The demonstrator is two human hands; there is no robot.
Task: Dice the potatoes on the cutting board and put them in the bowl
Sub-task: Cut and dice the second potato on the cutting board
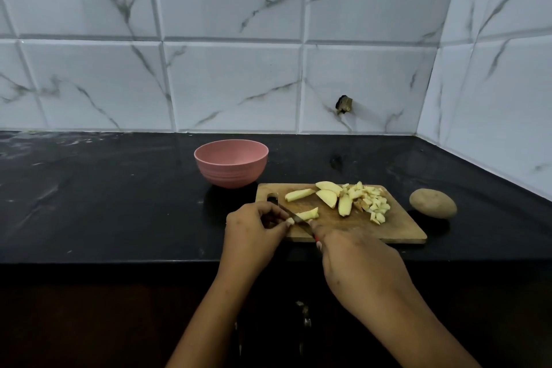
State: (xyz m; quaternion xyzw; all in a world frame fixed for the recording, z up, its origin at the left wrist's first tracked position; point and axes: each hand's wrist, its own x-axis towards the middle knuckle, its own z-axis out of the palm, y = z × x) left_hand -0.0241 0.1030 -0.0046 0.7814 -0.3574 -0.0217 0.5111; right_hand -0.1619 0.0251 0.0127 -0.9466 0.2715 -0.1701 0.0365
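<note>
While the fingers point(273, 213) of the left hand point(254, 228) pinch a potato strip point(307, 214) near the cutting board's point(400, 230) left edge, the right hand point(358, 263) grips the knife point(298, 220) across it, the bowl point(231, 170) just beyond the board's far-left corner.

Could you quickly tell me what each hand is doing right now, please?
Left hand: pinching the end of a potato strip on the cutting board.
Right hand: gripping the knife, blade across that strip.
</note>
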